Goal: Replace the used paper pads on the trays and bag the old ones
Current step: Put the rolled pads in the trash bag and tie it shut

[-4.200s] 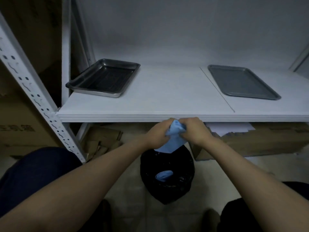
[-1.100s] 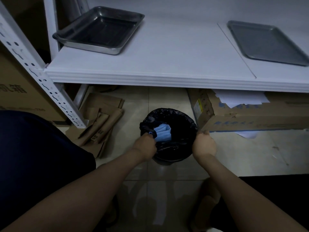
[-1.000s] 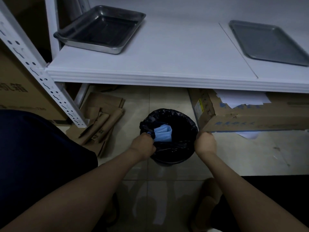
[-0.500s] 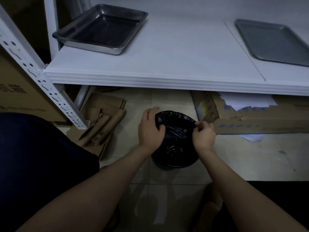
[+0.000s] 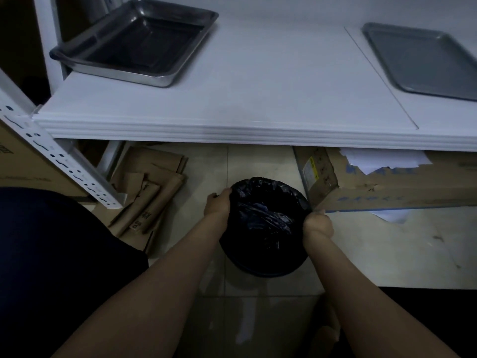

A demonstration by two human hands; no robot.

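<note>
— What is the biggest thing here?

— A wide white shelf [image 5: 258, 86]. Its front edge runs right across, above the tiled floor [image 5: 387, 241]. The middle of the shelf is bare and wide.

— What is under it?

— A long brown box [image 5: 387, 187] on the right, half under the shelf, with white papers [image 5: 382, 161] on top. On the left lie flat pieces of cardboard [image 5: 149, 197], beside the white shelf leg [image 5: 51, 161] with holes in it. There is open floor between them.

— Where are the trays?

— On the shelf, well apart. The deep tray [image 5: 124, 73] sits at the back left, and one corner sticks out past the side edge. The flat tray [image 5: 423, 58] is far right. Both show bare metal inside.

— And the bag?

— The black bag [image 5: 265, 220] stands on the floor in a round bin [image 5: 263, 267], just beside the box corner. Its top is all crumpled.

— What are the hands doing?

— The left hand [image 5: 218, 205] grips the bag's left edge, with its fingers curled over it. The right hand [image 5: 317, 223] is curled tight on the bag's right edge, close to the box.
</note>
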